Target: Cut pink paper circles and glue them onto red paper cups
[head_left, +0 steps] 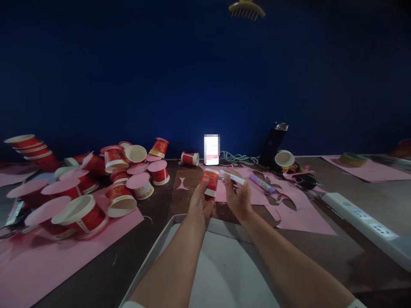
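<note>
A red paper cup (pixel 211 183) with a pale rim lies tilted in my left hand (pixel 201 201), whose fingers are closed around it. Just to the right, my right hand (pixel 239 199) grips a slim white stick (pixel 236 177), marker-like or glue-stick-like; its exact kind is unclear. The tip of this stick points left toward the cup, and a small gap seems to lie between them. Beyond my right hand, a purple patterned tube (pixel 261 183) rests on cut pink paper (pixel 302 214).
Red cups, several with pink paper discs (pixel 138 180), crowd the left side. A lit phone (pixel 211 149) stands by the wall. Under my forearms is a shallow white box (pixel 224 273). A dark bottle (pixel 274 143), a power strip (pixel 362 222) and tape (pixel 353 160) lie rightward.
</note>
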Demonstrator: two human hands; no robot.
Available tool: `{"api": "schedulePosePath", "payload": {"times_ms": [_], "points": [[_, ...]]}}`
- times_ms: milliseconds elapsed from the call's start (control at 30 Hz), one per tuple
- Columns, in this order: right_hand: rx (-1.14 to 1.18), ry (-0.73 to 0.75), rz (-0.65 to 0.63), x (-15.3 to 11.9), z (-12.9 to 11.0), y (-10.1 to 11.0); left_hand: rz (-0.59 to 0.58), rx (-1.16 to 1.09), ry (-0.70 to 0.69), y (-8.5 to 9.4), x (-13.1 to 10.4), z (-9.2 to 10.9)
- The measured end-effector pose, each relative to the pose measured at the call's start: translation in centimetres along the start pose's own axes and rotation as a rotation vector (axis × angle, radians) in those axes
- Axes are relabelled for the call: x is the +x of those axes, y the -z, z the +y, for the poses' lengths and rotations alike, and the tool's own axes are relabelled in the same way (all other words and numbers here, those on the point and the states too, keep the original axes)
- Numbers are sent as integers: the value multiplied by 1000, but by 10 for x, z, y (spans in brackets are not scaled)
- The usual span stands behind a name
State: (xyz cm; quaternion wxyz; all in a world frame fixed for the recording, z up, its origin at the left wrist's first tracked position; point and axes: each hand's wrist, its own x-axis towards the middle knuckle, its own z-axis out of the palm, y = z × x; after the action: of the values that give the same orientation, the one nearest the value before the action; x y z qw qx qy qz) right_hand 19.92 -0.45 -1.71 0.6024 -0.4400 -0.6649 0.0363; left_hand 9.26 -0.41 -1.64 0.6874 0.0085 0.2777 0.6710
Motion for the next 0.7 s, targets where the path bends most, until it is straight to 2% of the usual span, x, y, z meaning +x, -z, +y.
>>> {"api": "schedulePosePath", "payload": {"times_ms": [200, 300, 367, 700], "points": [[369, -334, 84, 4, 17, -10, -80, 46, -18, 4, 1, -4], [513, -627, 7, 5, 23, -14, -99, 42, -19, 4, 1, -5], [567, -737, -44, 3, 22, -16, -121, 30, -9, 4, 0, -5], [704, -795, -172, -4, 7, -20, -185, -38, 12, 2, -1, -2]]}}
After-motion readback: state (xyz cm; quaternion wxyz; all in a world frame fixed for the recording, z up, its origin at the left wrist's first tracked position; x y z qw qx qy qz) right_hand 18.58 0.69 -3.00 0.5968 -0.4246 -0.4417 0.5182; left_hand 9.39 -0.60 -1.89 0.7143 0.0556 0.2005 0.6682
